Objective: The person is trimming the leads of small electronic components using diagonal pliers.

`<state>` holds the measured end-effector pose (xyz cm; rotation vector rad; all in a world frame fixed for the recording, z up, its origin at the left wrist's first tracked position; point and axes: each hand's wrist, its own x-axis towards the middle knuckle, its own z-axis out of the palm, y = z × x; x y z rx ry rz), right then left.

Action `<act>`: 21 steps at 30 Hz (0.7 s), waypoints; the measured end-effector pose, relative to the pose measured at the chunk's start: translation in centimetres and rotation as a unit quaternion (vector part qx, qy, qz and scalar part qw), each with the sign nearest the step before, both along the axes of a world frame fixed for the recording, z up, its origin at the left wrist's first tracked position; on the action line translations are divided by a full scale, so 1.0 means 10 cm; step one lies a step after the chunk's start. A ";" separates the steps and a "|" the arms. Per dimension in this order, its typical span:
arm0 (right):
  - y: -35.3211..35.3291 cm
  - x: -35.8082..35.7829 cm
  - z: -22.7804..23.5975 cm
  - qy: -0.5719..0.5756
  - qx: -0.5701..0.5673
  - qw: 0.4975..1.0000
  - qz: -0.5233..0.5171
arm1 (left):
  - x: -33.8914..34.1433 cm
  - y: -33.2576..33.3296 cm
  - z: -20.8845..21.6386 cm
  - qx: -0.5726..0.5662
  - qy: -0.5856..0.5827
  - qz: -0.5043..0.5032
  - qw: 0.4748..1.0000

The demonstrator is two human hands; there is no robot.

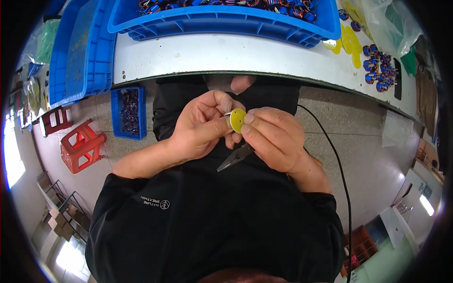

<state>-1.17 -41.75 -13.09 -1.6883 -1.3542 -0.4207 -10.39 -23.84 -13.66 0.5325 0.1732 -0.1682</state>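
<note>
In front of my body, both hands meet at a round yellow disc (238, 121) with small holes in it. My right hand (278, 139) pinches the disc between thumb and fingers, and a pair of pliers (235, 157) is tucked in the same hand, its dark jaws pointing down and left. Fingers of my left hand (203, 125) close around a small part behind the disc. Only a blue and white sliver of that part shows; it looks like a wound coil. The pliers' handles are hidden by my right hand.
A blue crate (226, 26) of wound coils stands on the white table (188, 54). Yellow discs (350, 42) and several coils (380, 68) lie at its right. Another blue crate (99, 52) is at left. A small blue bin (127, 136) and red stool (80, 148) stand below. A black cable (336, 148) hangs right.
</note>
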 end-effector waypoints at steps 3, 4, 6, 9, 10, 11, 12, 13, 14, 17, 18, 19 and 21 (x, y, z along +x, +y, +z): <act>-0.02 -0.04 -0.02 0.012 -0.002 1.000 0.012 | -0.04 0.01 -0.02 0.012 -0.014 -0.007 1.000; -0.02 -0.05 -0.04 0.013 -0.001 1.000 0.011 | -0.04 0.00 -0.03 0.002 -0.010 -0.010 1.000; -0.03 -0.06 -0.07 0.014 0.001 1.000 0.010 | -0.04 0.00 -0.05 -0.018 -0.003 -0.015 1.000; -0.03 -0.09 -0.10 0.014 0.003 1.000 0.007 | -0.07 -0.01 -0.07 -0.009 -0.006 -0.015 1.000; -0.03 -0.10 -0.11 0.015 0.004 1.000 0.004 | -0.08 -0.02 -0.08 0.010 -0.012 -0.012 1.000; -0.04 -0.11 -0.12 0.015 0.005 1.000 0.002 | -0.09 -0.02 -0.09 0.030 -0.018 -0.009 0.999; -0.04 -0.11 -0.12 0.015 0.006 1.000 0.000 | -0.09 -0.03 -0.09 0.049 -0.024 -0.006 0.998; -0.04 -0.12 -0.13 0.016 0.006 1.000 0.000 | -0.09 -0.02 -0.09 0.049 -0.023 -0.006 0.999; -0.04 -0.11 -0.13 0.006 0.007 1.000 0.000 | -0.08 -0.02 -0.08 0.055 -0.021 -0.013 0.998; -0.06 -0.09 -0.16 -0.023 0.011 1.000 -0.002 | -0.05 -0.01 -0.06 0.071 -0.013 -0.036 0.997; -0.06 -0.08 -0.16 -0.022 0.011 1.000 -0.002 | -0.05 0.00 -0.07 0.070 -0.012 -0.037 0.997; -0.07 -0.08 -0.16 -0.022 0.010 1.000 -0.002 | -0.05 0.01 -0.08 0.073 -0.010 -0.042 0.996; -0.08 -0.08 -0.16 -0.022 0.009 1.000 -0.001 | -0.05 0.03 -0.11 0.078 -0.005 -0.054 0.995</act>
